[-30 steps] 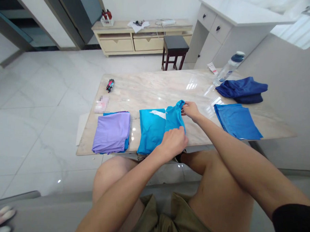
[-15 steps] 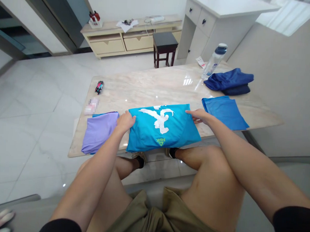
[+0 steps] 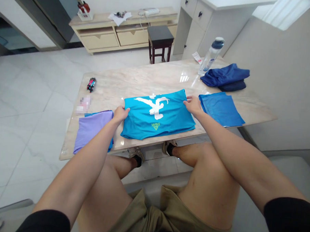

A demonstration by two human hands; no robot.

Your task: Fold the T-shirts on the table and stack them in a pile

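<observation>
Turquoise garment [image 3: 170,118]: folded into a wide oblong at the middle of the table [image 3: 136,77], close to the front edge, with the layers showing along its near side.
Print: a large white brush-like figure, and a small green logo nearer the person.
Left hand [image 3: 121,114]: grasping the garment's left edge toward the far corner, thumb on top and fingers curled.
Right hand [image 3: 192,105]: grasping the right edge just below the far corner, between thumb and fingers.
Purple cloth [image 3: 94,128]: folded on top of blue cloth [image 3: 110,146] at the left end of the table, partly behind the left forearm.
Blue folded cloth [image 3: 220,109]: flat, just beside the right hand, near the front edge.
Dark blue cloth [image 3: 227,76]: loosely bunched beyond the blue folded cloth.
Bottle [image 3: 211,57]: clear, with a blue and white cap, just beside the dark blue cloth; a small white and red slip [image 3: 197,57] lies near its base.
Far left corner: a small dark bundle with pink and blue parts [image 3: 91,84]; a pinkish item [image 3: 84,105], too pixelated to identify, lies nearer the purple cloth.
Across the floor: a dark stool [image 3: 161,34] before a low cream cabinet [image 3: 98,40], beside a white desk with drawers [image 3: 205,26].
</observation>
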